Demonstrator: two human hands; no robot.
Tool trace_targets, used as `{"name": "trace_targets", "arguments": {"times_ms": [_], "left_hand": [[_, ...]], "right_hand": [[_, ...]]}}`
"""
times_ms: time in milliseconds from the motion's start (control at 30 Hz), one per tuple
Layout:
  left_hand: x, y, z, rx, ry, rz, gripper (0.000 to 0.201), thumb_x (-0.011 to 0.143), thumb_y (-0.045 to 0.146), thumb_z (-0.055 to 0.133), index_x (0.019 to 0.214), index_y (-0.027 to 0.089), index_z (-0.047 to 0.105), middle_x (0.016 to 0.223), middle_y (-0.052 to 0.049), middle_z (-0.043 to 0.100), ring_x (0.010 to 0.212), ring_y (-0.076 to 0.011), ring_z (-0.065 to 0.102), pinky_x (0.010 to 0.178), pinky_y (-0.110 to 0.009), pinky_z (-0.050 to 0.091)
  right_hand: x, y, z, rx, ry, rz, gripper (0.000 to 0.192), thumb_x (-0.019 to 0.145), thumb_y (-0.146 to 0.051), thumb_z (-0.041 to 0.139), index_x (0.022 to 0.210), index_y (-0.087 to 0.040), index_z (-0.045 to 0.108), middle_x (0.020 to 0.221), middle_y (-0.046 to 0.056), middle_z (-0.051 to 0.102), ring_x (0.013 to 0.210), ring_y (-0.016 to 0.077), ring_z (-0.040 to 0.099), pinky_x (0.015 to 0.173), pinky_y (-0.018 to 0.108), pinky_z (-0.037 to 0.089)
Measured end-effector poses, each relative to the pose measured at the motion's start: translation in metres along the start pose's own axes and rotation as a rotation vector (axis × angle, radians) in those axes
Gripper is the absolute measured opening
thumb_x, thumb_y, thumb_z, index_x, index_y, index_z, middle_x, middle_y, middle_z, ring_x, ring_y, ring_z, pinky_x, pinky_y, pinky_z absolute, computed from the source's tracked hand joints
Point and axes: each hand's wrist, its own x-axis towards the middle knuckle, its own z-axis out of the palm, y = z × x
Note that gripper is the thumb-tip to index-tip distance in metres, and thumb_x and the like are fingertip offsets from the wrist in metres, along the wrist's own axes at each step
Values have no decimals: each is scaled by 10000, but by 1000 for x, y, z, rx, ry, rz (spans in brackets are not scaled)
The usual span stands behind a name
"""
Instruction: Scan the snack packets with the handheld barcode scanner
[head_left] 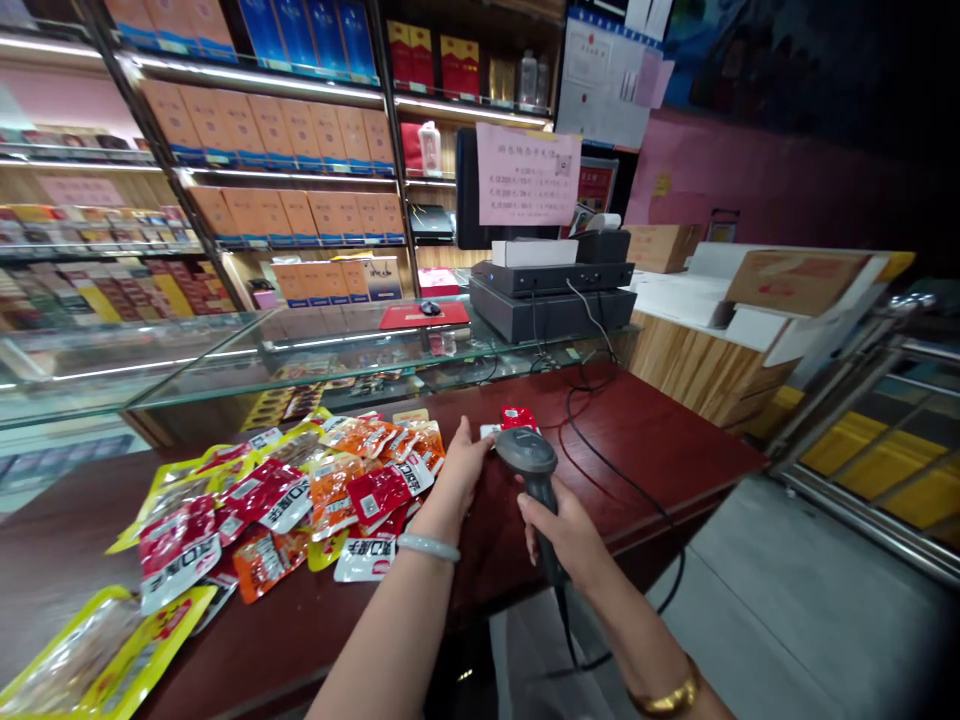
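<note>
Stretched out over the dark red table, my left hand (pixel 466 462) closes at the left edge of a small red and white snack packet (pixel 517 417). Its fingertips are partly hidden. My right hand (pixel 556 525) wraps round the handle of a grey and black barcode scanner (pixel 529 452). The scanner's head is in front of the packet and covers its lower part; a cable hangs from the handle. Left of my left hand lies a loose pile of snack packets (pixel 322 490) in red, orange and yellow. A larger yellow-edged packet (pixel 105 655) lies at the near left.
Beyond the table (pixel 645 440) stands a glass display counter (pixel 330 345) bearing a black cash drawer (pixel 551 312) and a mouse (pixel 430 308). A black cable (pixel 626 463) crosses the table's right side. Shelves of boxes (pixel 277 130) fill the back; a metal railing (pixel 885 430) stands right.
</note>
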Motion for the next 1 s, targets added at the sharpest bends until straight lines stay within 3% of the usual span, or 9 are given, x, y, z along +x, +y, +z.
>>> {"name": "trace_targets", "arguments": {"times_ms": [100,233,367,467,567,700,800,900,1000], "left_hand": [[2,5,-11,370,128,155,658,844,218,724,1482,145,580,1639,-206,492,1591,-315,367,1298,-471,302],[1,14,-24,515,216,186,578,924,256,620,1495,170,591,1574,-154,583,1508,-276,498,1268,-444,366],[2,27,-37,582,263,167,602,955,282,574,1540,140,540,1564,-182,588,1481,-287,527,1241,-442,393],[5,42,-62,833,245,106,752,955,338,578,1610,13,404,1620,-291,477,1541,-365,438,1252,-477,352],[6,50,-98,1162,289,15,928,935,451,600,1634,-72,285,1664,-383,325,1584,-484,297,1266,-593,249],[7,43,-133,1374,328,-142,1116,862,681,630,1616,-79,314,1619,-431,356,1558,-553,293,1235,-650,238],[7,36,-142,1441,276,-57,922,931,600,571,1523,-97,459,1484,-409,542,1468,-486,476,1196,-531,351],[5,40,-142,1411,202,-35,530,1016,346,440,1380,31,661,1292,-288,717,1288,-374,651,1096,-430,449],[-1,52,-140,1328,354,66,515,1054,304,351,1447,228,675,1364,-189,707,1294,-324,641,1067,-408,462]], "right_hand": [[1,2,-1,-21,-17,14,571,813,-589,727,1176,-188,545,495,-117,534,375,123,493,407,233,457],[6,-2,1,-31,-60,-7,570,809,-577,739,1183,-192,547,546,-111,551,380,120,500,397,235,449],[24,-23,11,-16,-152,10,561,796,-552,743,1180,-186,559,576,-113,550,375,103,497,379,217,428],[47,-47,22,13,-266,-10,526,750,-521,783,1110,-199,575,635,-106,571,379,87,507,371,214,434],[71,-66,34,25,-397,9,510,719,-492,810,1072,-206,578,661,-97,588,391,86,527,360,207,420],[98,-65,49,41,-474,15,483,720,-474,816,1031,-204,565,652,-98,593,386,76,505,359,205,420],[112,-50,57,28,-529,33,450,742,-486,796,1002,-210,553,600,-104,582,368,82,498,359,206,422],[120,-36,61,10,-532,48,449,733,-505,791,963,-214,538,578,-99,587,364,86,499,364,209,426],[121,-33,57,30,-489,62,498,713,-514,814,991,-216,529,611,-100,593,371,86,503,355,208,419]]}}
